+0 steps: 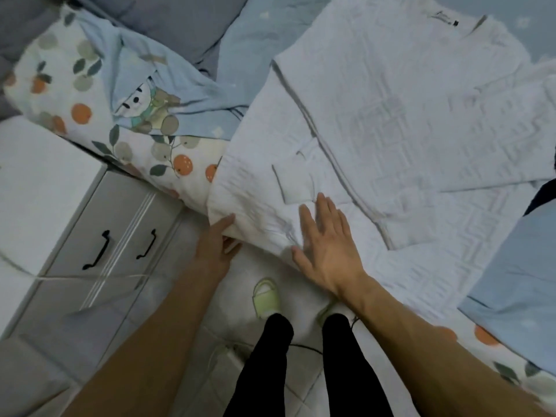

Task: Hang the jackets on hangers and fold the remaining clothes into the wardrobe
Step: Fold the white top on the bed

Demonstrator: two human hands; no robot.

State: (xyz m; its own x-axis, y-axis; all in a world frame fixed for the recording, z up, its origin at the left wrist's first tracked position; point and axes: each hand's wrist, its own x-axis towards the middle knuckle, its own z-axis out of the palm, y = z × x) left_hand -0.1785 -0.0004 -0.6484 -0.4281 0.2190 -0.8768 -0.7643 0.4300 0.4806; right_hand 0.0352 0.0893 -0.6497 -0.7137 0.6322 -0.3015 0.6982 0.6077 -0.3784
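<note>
Flat under right fingers [323, 215]: sweater [406, 121]

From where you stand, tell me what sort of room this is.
Most likely a bedroom: a bed with a fruit-print quilt, a white top spread on it for folding, and a grey drawer unit beside the bed.
</note>
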